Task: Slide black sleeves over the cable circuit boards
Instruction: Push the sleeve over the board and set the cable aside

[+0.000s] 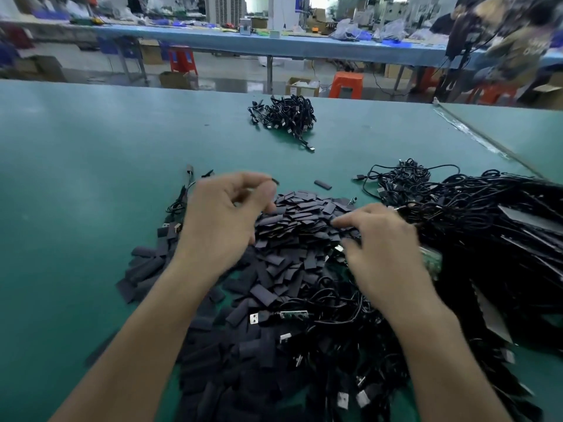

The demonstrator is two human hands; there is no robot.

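On the green table point(91, 178), near the middle, lies a big pile of black sleeves point(292, 226). The left hand point(222, 220) is over the left side of the pile with its fingers curled. A small black bit point(275, 180) shows at one fingertip, but it is too blurry to tell if the hand holds it. The right hand point(387, 251) is over the right side, fingers bent down and touching the sleeves. I cannot tell if it grips anything. A green circuit board point(431, 260) peeks out just right of that hand.

Nearer, a cable with a bare green board point(292, 315) and a USB plug point(256, 317) lies on the pile. A huge heap of black cables point(487, 233) sits to the right. One lone sleeve point(323, 184) lies just past the pile. Far off on the table is a small bundle of cables point(286, 115). Orange stools point(345, 85) stand beyond the table.
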